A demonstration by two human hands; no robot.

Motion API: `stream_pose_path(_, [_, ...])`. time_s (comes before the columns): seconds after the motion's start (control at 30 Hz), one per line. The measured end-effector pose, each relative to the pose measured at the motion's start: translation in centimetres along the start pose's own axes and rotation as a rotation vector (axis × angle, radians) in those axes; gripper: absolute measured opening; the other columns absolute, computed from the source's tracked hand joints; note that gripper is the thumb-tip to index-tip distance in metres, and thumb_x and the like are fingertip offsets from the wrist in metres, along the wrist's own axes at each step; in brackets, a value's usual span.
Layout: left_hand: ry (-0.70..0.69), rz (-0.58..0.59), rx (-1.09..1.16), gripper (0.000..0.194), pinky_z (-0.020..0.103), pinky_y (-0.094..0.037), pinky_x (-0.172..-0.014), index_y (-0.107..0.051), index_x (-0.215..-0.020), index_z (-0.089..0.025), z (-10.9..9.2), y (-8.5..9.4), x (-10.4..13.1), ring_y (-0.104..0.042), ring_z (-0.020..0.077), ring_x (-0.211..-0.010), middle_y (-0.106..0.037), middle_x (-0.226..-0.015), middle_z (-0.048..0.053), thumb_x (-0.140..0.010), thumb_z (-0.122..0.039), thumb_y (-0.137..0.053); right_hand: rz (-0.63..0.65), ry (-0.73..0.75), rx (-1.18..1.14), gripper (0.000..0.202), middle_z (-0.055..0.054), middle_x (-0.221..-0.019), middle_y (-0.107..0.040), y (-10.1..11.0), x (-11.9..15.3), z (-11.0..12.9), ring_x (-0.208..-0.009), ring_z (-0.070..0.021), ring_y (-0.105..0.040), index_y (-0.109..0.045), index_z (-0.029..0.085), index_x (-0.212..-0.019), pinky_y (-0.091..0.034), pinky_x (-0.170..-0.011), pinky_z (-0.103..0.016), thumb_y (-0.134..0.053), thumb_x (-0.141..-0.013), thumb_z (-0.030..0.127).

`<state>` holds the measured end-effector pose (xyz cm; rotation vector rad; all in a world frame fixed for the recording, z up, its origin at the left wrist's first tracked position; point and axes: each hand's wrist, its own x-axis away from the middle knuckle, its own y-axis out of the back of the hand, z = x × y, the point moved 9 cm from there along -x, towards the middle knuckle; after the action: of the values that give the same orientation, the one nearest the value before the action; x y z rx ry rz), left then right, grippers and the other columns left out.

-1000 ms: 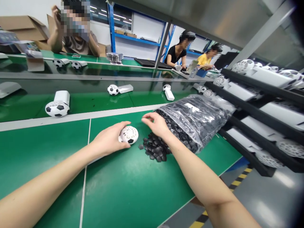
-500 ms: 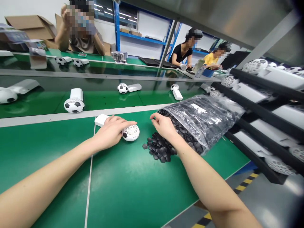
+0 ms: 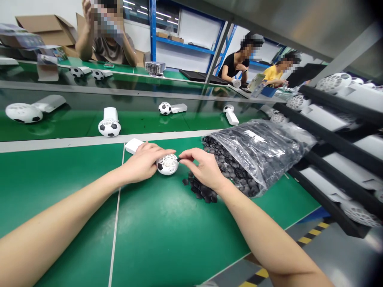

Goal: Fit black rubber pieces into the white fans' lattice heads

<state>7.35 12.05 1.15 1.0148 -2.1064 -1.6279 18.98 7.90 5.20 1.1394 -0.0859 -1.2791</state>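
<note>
My left hand (image 3: 145, 161) is wrapped over a white plastic piece with a football-shaped head (image 3: 167, 164), its fingers closed on it against the green table. The white flat end (image 3: 133, 146) of that piece sticks out beyond the hand. The head has an open lattice with a few black patches. My right hand (image 3: 202, 165) pinches a small black piece (image 3: 178, 159) between thumb and forefinger, at the right edge of the head. Below the right hand lies a loose pile of black pentagon pieces (image 3: 205, 193), spilling from a clear plastic bag (image 3: 263, 147) full of them.
On the belt behind the table (image 3: 74, 227) lie several football-headed pieces, one (image 3: 109, 126) close to the edge. At the right, a black rack (image 3: 326, 191) holds more white pieces. Several co-workers sit across the belt, one (image 3: 112, 52) with raised hands.
My right hand has moved left from the bag's mouth to the football-shaped head, a black piece in its fingertips. My left hand still holds the white piece. Belt pieces appear shifted right.
</note>
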Motion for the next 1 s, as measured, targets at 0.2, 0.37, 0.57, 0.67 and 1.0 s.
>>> stream_pose_path(0.2, [0.044,0.068,0.037,0.085,0.045,-0.025,-0.097,-0.038,-0.130,-0.023,-0.5,-0.3,0.0,-0.035,0.0316,-0.116,-0.050,-0.121,0.010,-0.057,-0.060,-0.063,0.113,0.281,0.082,0.018,-0.005,-0.088,-0.065,-2.4,0.6,3.0,-0.080,-0.0161,-0.055,-0.063,0.019,-0.085,-0.045,-0.071,-0.030,-0.045,-0.085,0.014])
stream_pose_path(0.37, [0.128,-0.021,0.025,0.071,0.048,-0.022,-0.098,-0.051,-0.118,-0.019,-0.6,0.0,-0.2,-0.040,0.0304,-0.112,-0.057,-0.112,0.010,-0.063,-0.065,-0.054,0.048,0.152,0.008,0.004,-0.004,-0.083,-0.062,-2.4,0.2,1.7,-0.080,-0.0152,-0.054,-0.059,0.017,-0.082,-0.044,-0.075,-0.031,-0.055,-0.081,0.017])
stream_pose_path(0.57, [0.158,-0.069,0.044,0.056,0.044,-0.030,-0.090,-0.057,-0.108,-0.020,-1.2,0.5,-0.4,-0.046,0.0289,-0.102,-0.061,-0.102,0.006,-0.063,-0.053,-0.061,0.090,-0.273,-0.398,0.035,-0.008,-0.114,-0.053,-3.9,0.7,-2.6,-0.105,-0.0173,-0.052,-0.048,0.020,-0.105,-0.048,-0.079,-0.030,-0.063,-0.073,0.023])
stream_pose_path(0.67, [0.151,-0.085,0.071,0.051,0.041,-0.034,-0.085,-0.060,-0.102,-0.018,-1.4,0.8,-0.6,-0.049,0.0272,-0.094,-0.063,-0.095,0.006,-0.062,-0.050,-0.063,0.114,-0.345,-0.469,0.034,-0.006,-0.108,-0.058,-4.9,0.9,-3.1,-0.098,-0.0162,-0.056,-0.046,0.020,-0.105,-0.048,-0.076,-0.028,-0.061,-0.075,0.023])
stream_pose_path(1.0, [-0.021,0.032,0.136,0.065,0.052,-0.019,-0.101,-0.048,-0.118,-0.025,-1.3,-0.6,0.3,-0.027,0.0338,-0.125,-0.050,-0.124,0.008,-0.064,-0.058,-0.060,0.161,-0.624,0.476,0.010,-0.006,-0.087,-0.063,2.3,1.3,-9.1,-0.080,-0.0168,-0.059,-0.063,0.018,-0.080,-0.043,-0.073,-0.028,-0.058,-0.078,0.026])
